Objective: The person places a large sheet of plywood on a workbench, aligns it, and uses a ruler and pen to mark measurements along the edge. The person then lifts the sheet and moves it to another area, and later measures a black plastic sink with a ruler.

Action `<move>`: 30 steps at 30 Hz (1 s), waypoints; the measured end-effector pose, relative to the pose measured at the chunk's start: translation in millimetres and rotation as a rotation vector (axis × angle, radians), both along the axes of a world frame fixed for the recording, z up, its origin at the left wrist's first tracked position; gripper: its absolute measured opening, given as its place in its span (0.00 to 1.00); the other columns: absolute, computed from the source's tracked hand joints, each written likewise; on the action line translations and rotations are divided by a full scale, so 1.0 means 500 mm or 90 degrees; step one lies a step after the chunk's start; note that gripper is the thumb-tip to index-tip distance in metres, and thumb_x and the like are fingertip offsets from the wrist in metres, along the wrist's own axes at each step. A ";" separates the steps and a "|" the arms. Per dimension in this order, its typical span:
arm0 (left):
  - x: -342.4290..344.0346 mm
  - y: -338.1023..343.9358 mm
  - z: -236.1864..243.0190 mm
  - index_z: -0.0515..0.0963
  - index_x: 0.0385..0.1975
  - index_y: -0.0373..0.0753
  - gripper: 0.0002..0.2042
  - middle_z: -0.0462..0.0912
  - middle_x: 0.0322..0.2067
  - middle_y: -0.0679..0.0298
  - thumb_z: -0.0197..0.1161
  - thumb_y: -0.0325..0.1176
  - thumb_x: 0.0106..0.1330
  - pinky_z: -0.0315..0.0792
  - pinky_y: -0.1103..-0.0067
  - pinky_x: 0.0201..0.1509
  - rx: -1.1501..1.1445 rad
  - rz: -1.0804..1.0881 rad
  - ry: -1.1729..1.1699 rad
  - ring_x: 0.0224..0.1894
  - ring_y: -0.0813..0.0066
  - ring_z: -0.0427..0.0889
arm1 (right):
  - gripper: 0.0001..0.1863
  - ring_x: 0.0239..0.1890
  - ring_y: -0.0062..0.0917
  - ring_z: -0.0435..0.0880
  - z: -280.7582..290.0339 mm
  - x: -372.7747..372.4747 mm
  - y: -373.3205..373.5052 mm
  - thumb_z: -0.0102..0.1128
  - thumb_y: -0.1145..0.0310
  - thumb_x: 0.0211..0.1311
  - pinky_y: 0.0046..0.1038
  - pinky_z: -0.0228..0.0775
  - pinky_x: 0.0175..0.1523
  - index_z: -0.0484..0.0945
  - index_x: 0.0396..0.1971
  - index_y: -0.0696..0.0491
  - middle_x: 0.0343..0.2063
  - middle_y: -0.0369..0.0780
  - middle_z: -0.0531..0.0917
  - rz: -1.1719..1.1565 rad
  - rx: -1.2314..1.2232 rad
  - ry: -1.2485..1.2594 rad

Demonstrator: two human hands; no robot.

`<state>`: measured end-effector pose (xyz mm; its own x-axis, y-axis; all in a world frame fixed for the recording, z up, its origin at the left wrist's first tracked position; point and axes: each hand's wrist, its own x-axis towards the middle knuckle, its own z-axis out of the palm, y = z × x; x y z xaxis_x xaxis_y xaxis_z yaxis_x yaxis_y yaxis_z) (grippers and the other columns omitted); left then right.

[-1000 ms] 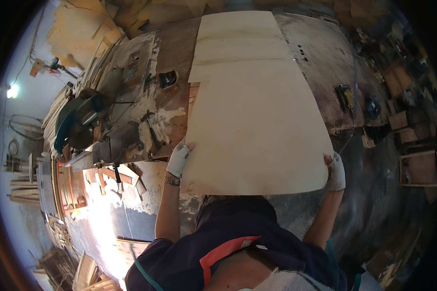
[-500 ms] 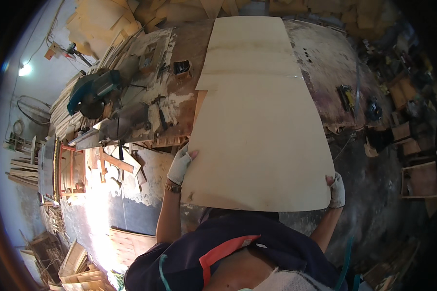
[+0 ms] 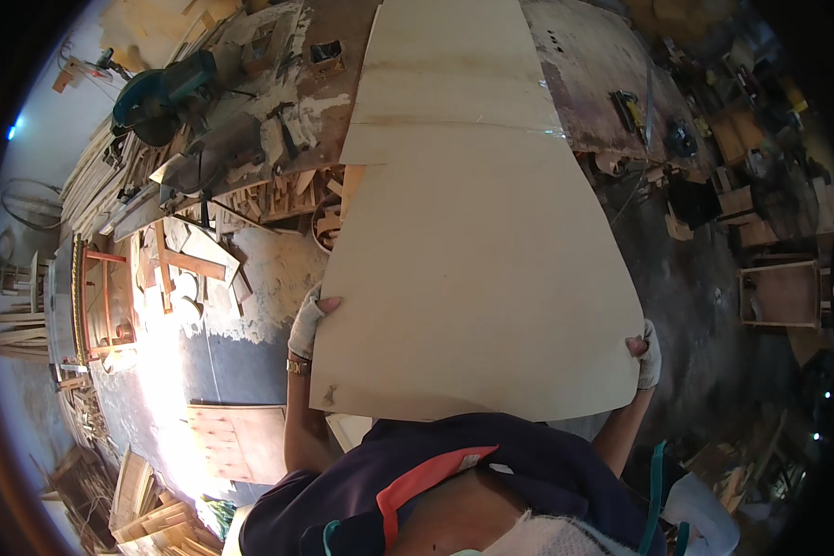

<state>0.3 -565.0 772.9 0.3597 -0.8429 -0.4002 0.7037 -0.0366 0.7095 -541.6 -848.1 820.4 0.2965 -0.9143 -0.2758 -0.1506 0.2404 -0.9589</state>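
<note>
A large pale plywood sheet (image 3: pixel 473 278) with curved sides lies toward me, its far part over a straight-edged pale sheet (image 3: pixel 445 46) on the workbench. My left hand (image 3: pixel 309 318), in a fingerless white glove, grips its left edge, thumb on top and fingers mostly hidden. My right hand (image 3: pixel 646 350), gloved alike, grips the right edge near the lower corner, thumb showing. The sheet's near edge is close to my body.
The worn workbench (image 3: pixel 588 97) holds a teal circular saw (image 3: pixel 165 97), a hammer (image 3: pixel 285 130) and a yellow tool (image 3: pixel 630 116). Wood offcuts (image 3: pixel 269 199) lie under it, planks (image 3: pixel 23 329) at left. A wooden frame (image 3: pixel 780 292) stands at right; a board (image 3: pixel 236 435) lies on the floor.
The big sheet and both my hands have come down toward my body. The bench sits higher in the view, showing more floor and offcuts under its edge.
</note>
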 end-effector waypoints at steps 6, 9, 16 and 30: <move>0.000 0.068 0.027 0.69 0.65 0.29 0.32 0.83 0.53 0.51 0.68 0.34 0.60 0.84 0.72 0.51 -0.091 -0.036 -0.052 0.50 0.62 0.86 | 0.28 0.39 0.32 0.88 0.078 0.029 0.078 0.76 0.65 0.48 0.31 0.83 0.43 0.78 0.49 0.61 0.40 0.44 0.87 0.044 0.051 -0.335; -0.012 0.064 0.053 0.70 0.64 0.29 0.30 0.83 0.53 0.51 0.65 0.33 0.62 0.84 0.71 0.50 -0.133 0.051 0.037 0.49 0.61 0.87 | 0.36 0.45 0.37 0.89 0.102 0.051 0.070 0.73 0.62 0.52 0.38 0.84 0.49 0.74 0.58 0.66 0.47 0.50 0.86 0.080 0.135 -0.472; 0.000 -0.019 0.078 0.70 0.64 0.30 0.26 0.82 0.53 0.50 0.61 0.31 0.66 0.85 0.72 0.49 -0.171 0.117 0.129 0.49 0.61 0.87 | 0.32 0.59 0.38 0.80 0.009 0.074 -0.058 0.51 0.51 0.75 0.42 0.76 0.63 0.67 0.68 0.60 0.62 0.48 0.77 -0.093 -0.517 0.031; 0.106 -0.250 0.117 0.78 0.51 0.33 0.12 0.85 0.44 0.61 0.57 0.33 0.75 0.81 0.78 0.45 -0.044 0.332 -0.541 0.42 0.74 0.85 | 0.13 0.37 0.26 0.77 -0.060 0.295 -0.396 0.51 0.61 0.75 0.29 0.70 0.46 0.78 0.41 0.55 0.34 0.36 0.78 -0.386 0.114 -0.530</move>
